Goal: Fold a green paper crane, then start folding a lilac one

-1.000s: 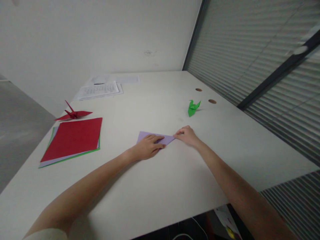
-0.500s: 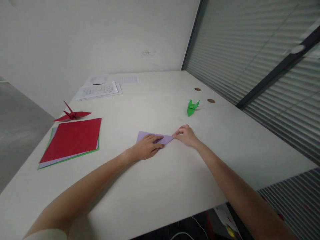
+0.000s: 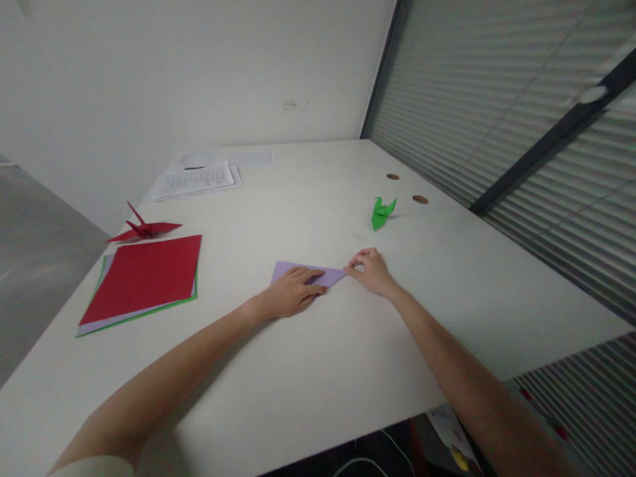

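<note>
A folded piece of purple paper (image 3: 336,276) lies on the white table, tapering to a point at its right end. My left hand (image 3: 294,291) rests across its middle, fingers spread and pressing it down, so part of the paper is hidden underneath. At the pointed right tip, my right hand (image 3: 368,271) pinches the corner between thumb and index finger. Beyond my right hand stands a green origami crane (image 3: 381,214).
To the left lies a stack of square sheets, with red paper (image 3: 146,275) on top and purple and green edges below. Behind it sits a red origami crane (image 3: 144,229). Written papers (image 3: 196,180) lie farther back. Two round holes (image 3: 420,199) pierce the tabletop near the blinds.
Almost nothing differs. My right thumb and fingers have shifted very slightly at the paper's tip, while my left hand stays in place.
</note>
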### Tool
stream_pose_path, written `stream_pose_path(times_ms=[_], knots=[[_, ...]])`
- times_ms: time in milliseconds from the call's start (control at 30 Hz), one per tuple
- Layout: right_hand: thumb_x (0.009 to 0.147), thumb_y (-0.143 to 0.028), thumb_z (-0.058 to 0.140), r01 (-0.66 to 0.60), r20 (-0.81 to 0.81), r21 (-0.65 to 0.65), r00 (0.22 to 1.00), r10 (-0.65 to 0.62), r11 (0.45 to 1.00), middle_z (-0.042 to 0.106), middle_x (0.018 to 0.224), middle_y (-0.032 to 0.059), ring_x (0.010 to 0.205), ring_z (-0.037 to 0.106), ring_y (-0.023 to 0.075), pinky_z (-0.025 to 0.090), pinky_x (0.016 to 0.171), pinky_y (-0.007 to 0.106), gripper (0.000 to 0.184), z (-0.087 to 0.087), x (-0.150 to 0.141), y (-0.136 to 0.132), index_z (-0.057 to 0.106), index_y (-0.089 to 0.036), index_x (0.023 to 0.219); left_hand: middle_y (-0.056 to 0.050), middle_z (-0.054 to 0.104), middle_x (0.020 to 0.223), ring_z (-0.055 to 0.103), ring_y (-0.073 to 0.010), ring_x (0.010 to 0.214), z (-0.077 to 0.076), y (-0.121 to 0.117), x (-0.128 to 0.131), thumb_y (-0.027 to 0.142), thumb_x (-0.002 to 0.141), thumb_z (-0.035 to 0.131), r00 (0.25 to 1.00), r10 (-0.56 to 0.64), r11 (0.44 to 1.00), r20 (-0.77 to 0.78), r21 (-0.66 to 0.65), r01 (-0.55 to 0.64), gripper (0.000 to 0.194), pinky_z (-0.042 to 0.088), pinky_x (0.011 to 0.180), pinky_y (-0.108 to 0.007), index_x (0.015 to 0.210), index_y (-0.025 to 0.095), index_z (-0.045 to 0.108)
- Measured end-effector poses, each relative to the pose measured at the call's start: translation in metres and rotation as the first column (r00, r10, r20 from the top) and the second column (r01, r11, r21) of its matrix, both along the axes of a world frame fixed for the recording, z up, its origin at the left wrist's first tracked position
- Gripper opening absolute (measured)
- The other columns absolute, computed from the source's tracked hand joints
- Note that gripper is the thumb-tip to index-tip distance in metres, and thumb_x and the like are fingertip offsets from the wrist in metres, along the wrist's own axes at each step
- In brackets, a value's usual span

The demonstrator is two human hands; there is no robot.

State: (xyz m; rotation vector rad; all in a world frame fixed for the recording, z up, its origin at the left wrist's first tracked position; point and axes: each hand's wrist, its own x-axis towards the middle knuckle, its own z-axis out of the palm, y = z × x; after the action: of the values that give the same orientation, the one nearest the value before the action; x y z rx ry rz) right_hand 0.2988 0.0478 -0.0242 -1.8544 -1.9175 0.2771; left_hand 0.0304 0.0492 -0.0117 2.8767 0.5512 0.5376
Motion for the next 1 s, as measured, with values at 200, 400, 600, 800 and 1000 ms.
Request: stream_pose_path(times_ms=[200, 400, 600, 800, 1000], knots=[[0.078, -0.035, 0.069, 0.005, 0.011, 0.003, 1.000, -0.005, 1.000, 0.053, 0.101, 0.0085, 0.103, 0.053, 0.0257, 0.039, 0.099, 0.043, 0.013, -0.001, 0.001, 0.000, 0.073, -0.022, 0.078, -0.014, 0.054, 0.137, 0.052, -0.0248, 0.125, 0.000, 0.000, 0.000, 0.022, 0.096, 0.047, 1.000, 0.001, 1.000, -0.006, -0.002, -0.001, 0.027, 0.044, 0.102, -0.045, 0.117, 0.021, 0.065], [0.081, -0.034, 0.065, -0.030, 0.004, 0.066, 1.000, 0.030, 0.997, 0.056, 0.100, 0.0091, 0.103, 0.056, 0.0263, 0.039, 0.099, 0.045, 0.014, -0.006, 0.007, 0.001, 0.071, -0.022, 0.079, -0.013, 0.053, 0.138, 0.051, -0.0244, 0.126, 0.000, 0.000, 0.000, 0.021, 0.097, 0.046, 1.000, -0.001, 1.000, -0.005, -0.002, 0.001, 0.028, 0.044, 0.103, -0.045, 0.118, 0.022, 0.064], [0.086, -0.038, 0.058, -0.033, -0.109, 0.087, 0.993, 0.043, 0.996, 0.060, 0.098, 0.0082, 0.100, 0.059, 0.0246, 0.039, 0.101, 0.045, 0.021, -0.008, 0.009, -0.001, 0.073, -0.024, 0.085, -0.014, 0.052, 0.139, 0.050, -0.0248, 0.127, -0.002, 0.001, -0.001, 0.020, 0.096, 0.047, 1.000, -0.018, 1.000, 0.011, -0.003, 0.018, 0.028, 0.043, 0.103, -0.045, 0.119, 0.022, 0.064], [0.080, -0.041, 0.067, 0.002, -0.130, 0.054, 0.992, 0.005, 0.999, 0.057, 0.101, 0.0077, 0.103, 0.057, 0.0244, 0.039, 0.102, 0.044, 0.020, -0.006, 0.003, -0.002, 0.075, -0.024, 0.086, -0.014, 0.052, 0.139, 0.049, -0.0254, 0.129, -0.001, 0.000, -0.001, 0.019, 0.096, 0.046, 1.000, -0.022, 0.999, 0.003, -0.028, 0.022, 0.030, 0.043, 0.104, -0.047, 0.120, 0.022, 0.063], [0.078, -0.035, 0.071, 0.064, -0.023, -0.005, 0.998, -0.064, 0.998, 0.056, 0.104, 0.0093, 0.105, 0.054, 0.0270, 0.039, 0.099, 0.046, 0.013, -0.004, -0.003, -0.002, 0.076, -0.024, 0.081, -0.015, 0.054, 0.137, 0.051, -0.0258, 0.127, -0.001, -0.002, -0.001, 0.020, 0.096, 0.045, 0.999, -0.012, 0.999, 0.035, -0.041, 0.013, 0.029, 0.043, 0.105, -0.048, 0.117, 0.020, 0.065]])
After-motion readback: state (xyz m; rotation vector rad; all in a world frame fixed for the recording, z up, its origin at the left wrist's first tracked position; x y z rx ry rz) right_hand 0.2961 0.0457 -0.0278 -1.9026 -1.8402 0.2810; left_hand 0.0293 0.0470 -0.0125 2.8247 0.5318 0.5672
